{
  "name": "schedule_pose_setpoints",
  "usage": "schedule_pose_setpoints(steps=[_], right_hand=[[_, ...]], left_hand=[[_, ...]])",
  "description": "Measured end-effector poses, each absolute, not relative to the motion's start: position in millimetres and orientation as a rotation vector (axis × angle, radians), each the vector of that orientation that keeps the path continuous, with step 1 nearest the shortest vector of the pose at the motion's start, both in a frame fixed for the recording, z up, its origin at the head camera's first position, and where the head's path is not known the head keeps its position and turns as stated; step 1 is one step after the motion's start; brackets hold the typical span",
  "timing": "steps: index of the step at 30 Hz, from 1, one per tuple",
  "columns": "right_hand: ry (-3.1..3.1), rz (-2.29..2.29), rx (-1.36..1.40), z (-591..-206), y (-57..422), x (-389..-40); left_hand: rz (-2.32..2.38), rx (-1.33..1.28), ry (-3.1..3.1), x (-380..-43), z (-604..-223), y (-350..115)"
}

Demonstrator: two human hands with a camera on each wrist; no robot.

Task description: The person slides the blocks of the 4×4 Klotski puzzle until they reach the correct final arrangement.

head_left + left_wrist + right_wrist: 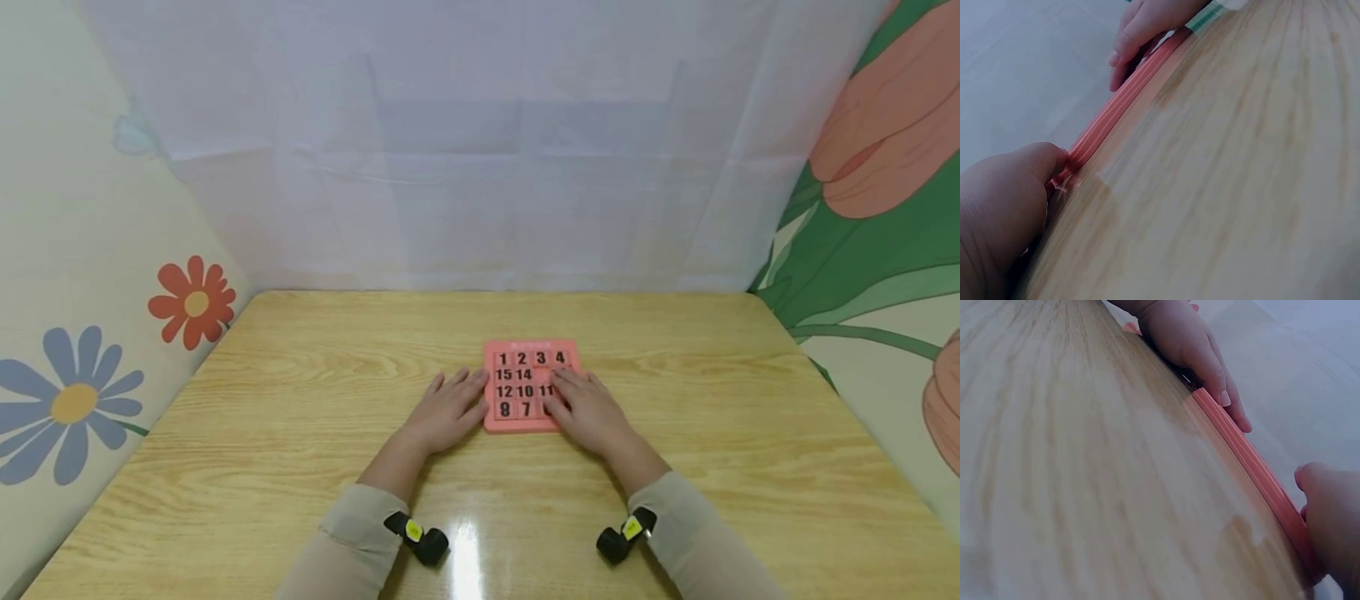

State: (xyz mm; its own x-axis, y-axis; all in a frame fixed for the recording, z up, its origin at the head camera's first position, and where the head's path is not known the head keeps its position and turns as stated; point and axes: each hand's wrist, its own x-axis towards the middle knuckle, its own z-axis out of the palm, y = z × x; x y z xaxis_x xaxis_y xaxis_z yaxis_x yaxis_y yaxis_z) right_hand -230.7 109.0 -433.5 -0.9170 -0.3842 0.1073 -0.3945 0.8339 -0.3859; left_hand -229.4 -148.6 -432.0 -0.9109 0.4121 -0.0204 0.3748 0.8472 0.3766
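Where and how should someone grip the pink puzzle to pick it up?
Probably by its left rim and right rim, one hand from each side: the puzzle lies flat and is thin, with straight edges. The left hand is at its edge; the right hand reaches over the tiles, a poorer hold.

- Puzzle [525, 383]: pink, squarish, lying flat on the tabletop [360, 367].
- Tiles [522, 358]: black numbers; top row 1, 2, 3, 4; second begins 15, 14; right side partly hidden.
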Motion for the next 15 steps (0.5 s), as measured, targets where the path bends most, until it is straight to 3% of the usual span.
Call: schedule_pose_setpoints(steps=[15], right_hand=[[-2.964, 0.655, 0.597, -434.8, 110.7, -231.4]], left_hand=[[0.561, 0.626, 2.936, -230.1, -433.0, -149.3]])
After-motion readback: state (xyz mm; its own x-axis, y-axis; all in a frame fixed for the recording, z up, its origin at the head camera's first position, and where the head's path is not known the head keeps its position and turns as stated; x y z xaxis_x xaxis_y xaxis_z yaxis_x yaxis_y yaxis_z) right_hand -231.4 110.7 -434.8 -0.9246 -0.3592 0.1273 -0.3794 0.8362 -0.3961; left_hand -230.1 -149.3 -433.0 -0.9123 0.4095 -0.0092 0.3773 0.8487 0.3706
